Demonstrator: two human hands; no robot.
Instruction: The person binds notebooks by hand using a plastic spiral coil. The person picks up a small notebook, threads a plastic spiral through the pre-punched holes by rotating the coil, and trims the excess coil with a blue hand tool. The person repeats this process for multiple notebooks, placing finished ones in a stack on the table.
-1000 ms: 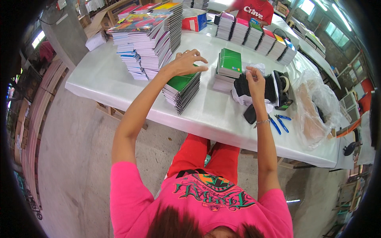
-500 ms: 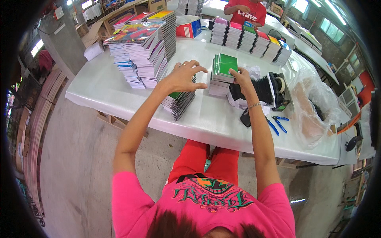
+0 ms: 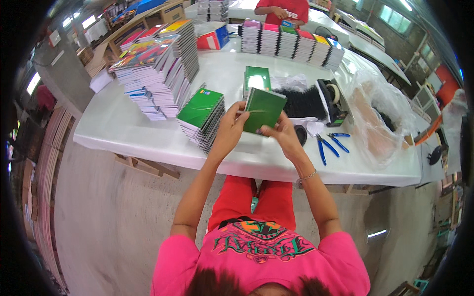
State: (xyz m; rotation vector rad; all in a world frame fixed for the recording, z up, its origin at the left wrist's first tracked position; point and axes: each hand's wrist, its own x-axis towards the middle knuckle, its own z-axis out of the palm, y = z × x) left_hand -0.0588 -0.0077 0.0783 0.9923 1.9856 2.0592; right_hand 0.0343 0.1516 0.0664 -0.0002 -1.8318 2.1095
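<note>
Both hands hold one green notebook (image 3: 264,109) up over the near edge of the white table (image 3: 148,135). My left hand (image 3: 230,129) grips its left edge and my right hand (image 3: 282,135) holds its lower right corner. Just to the left stands a slanted stack of spiral notebooks with a green cover on top (image 3: 201,114). Behind the held book lies a second short pile of green notebooks (image 3: 256,79). A black heap of thin bands or spirals (image 3: 302,102) sits to the right of it.
A tall leaning pile of colourful notebooks (image 3: 158,69) fills the left of the table. A row of stacks (image 3: 291,44) lines the far edge. A tape dispenser (image 3: 333,101), blue-handled pliers (image 3: 328,143) and a clear plastic bag (image 3: 380,118) lie right. Another person in red (image 3: 284,9) stands opposite.
My hands left the stacks on the table and came together, lifting one green notebook toward me. The view has tilted closer to the table.
</note>
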